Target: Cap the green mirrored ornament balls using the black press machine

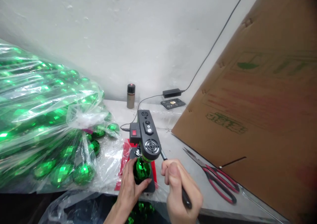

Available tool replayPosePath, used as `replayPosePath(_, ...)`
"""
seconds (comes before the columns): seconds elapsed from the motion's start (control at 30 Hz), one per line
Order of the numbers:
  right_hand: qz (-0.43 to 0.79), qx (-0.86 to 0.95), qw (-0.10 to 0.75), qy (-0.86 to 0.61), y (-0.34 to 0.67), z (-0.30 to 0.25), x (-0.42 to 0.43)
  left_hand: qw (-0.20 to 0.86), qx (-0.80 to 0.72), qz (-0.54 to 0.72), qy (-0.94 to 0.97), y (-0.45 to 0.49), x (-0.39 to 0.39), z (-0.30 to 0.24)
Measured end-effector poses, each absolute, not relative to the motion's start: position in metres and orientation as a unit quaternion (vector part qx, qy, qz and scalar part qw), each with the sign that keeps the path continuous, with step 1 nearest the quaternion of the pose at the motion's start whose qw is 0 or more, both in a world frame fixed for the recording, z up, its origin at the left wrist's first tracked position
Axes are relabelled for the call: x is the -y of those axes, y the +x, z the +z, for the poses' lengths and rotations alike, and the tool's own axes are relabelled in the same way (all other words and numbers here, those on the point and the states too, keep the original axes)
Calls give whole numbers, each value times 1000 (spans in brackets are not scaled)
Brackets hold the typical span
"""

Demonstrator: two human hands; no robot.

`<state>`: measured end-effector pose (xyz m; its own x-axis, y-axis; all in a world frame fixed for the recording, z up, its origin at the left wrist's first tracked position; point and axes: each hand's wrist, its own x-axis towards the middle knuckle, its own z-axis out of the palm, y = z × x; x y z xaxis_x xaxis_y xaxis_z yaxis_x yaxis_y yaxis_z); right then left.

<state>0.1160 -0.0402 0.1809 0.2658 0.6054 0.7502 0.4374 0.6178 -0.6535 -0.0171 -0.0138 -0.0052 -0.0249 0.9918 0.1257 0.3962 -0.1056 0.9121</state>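
My left hand (133, 182) is closed around a shiny green faceted bauble (142, 169), thumb in front and fingers on its left side. The bauble sits directly beneath the round front end of a small black bench machine (149, 131) with two round grilles and a red switch (134, 132). My right hand (182, 189) is wrapped around the black-gripped lever (186, 197) on the machine's right side. A dark base plate (150, 187) lies under the bauble, over a red sheet (120, 176). Whether the bauble touches the machine's head is hard to make out.
A clear plastic bag (49, 105) full of green baubles fills the left. Red-handled scissors (215, 177) lie at right, beside a large cardboard box (247, 95). Against the wall are a bottle (131, 96), a power adapter (172, 92) and a phone (173, 103). More baubles (142, 210) show below the table edge.
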Motion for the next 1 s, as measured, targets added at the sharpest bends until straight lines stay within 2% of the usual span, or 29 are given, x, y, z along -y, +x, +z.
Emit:
replayPosePath(0.4, 42, 609, 667, -427, 116, 162, 42, 360, -565, 424, 609, -10, 1, -14)
replayPosePath(0.57, 1, 580, 705, -408, 111, 142, 39, 358, -564, 432, 606, -9, 2, -19)
replayPosePath(1.0, 8, 545, 728, -415, 106, 133, 36, 362, -564, 433, 603, -8, 4, -21)
